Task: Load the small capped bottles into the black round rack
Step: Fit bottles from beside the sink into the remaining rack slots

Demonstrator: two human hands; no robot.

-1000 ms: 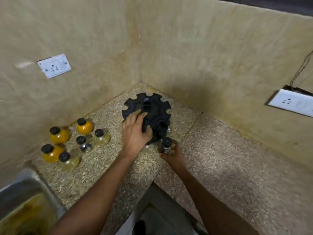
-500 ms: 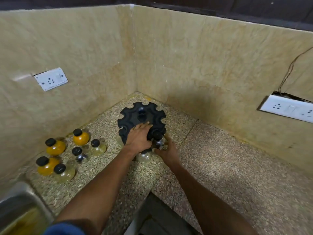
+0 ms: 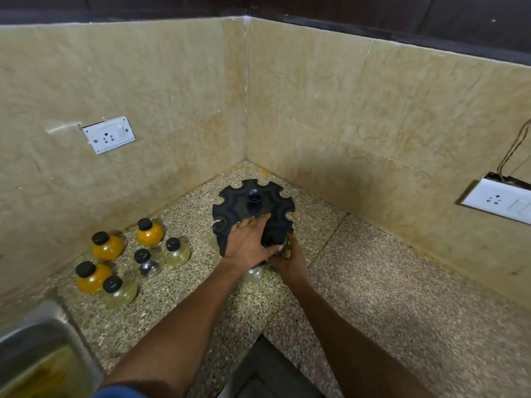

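The black round rack (image 3: 253, 203), notched around its rim, stands in the counter corner. My left hand (image 3: 248, 244) lies flat on its near top edge, fingers spread. My right hand (image 3: 288, 261) is closed around a small capped bottle (image 3: 284, 248) pressed against the rack's near right side; the bottle is mostly hidden. A clear bottle (image 3: 253, 274) sits under the rack's near edge below my left hand. Several loose bottles with black caps stand to the left: orange ones (image 3: 107, 247) (image 3: 148, 232) (image 3: 91, 275) and clear ones (image 3: 175, 251) (image 3: 145, 262) (image 3: 117, 291).
Speckled stone counter (image 3: 388, 297) with tiled walls meeting behind the rack. A steel sink (image 3: 43, 349) lies at the lower left. White wall sockets are on the left wall (image 3: 109, 135) and right wall (image 3: 497, 201). A dark gap (image 3: 267, 369) opens at the counter's inner front corner.
My right hand has brought the bottle from in front of the rack up against its near right side. My left hand stays on the rack top. The camera view has tilted up.
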